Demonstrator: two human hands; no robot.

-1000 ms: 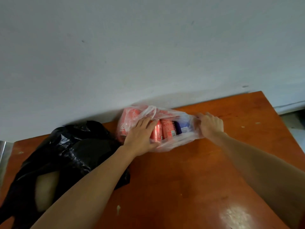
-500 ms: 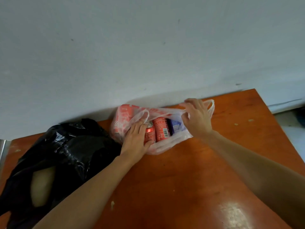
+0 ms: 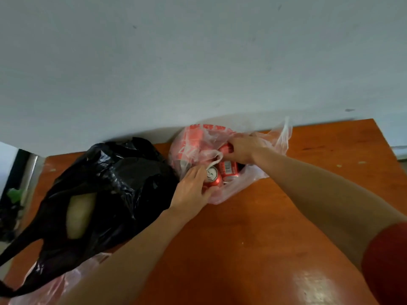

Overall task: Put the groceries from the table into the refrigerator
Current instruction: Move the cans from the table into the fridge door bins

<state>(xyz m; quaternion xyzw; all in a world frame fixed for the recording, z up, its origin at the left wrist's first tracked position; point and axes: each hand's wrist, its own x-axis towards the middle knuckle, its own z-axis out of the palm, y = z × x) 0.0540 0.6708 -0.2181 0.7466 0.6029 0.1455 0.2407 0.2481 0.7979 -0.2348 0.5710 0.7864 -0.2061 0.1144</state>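
- Orange-brown wooden surface (image 3: pixel 286 216) pushed up against a plain grey wall (image 3: pixel 198 62), no fridge anywhere in shot.
- Thin pink plastic bag (image 3: pixel 191 139) sits at the back by the wall, mouth towards the person, red cans piled inside.
- Left hand (image 3: pixel 191 190) is grasping the front can (image 3: pixel 212 176) right at the mouth, thumb under and fingers over. My guess is it's about to slide it out.
- Right hand (image 3: pixel 244 148) reaches deeper, fingers curled over the back can (image 3: pixel 225 148). I reckon that also keeps the floppy plastic spread open.
- Barcode can (image 3: pixel 229 170) lies loose between those two.
- Black bag (image 3: pixel 114 183) slumps just to the left, pale item (image 3: pixel 79 214) showing through its opening, nobody touching it.
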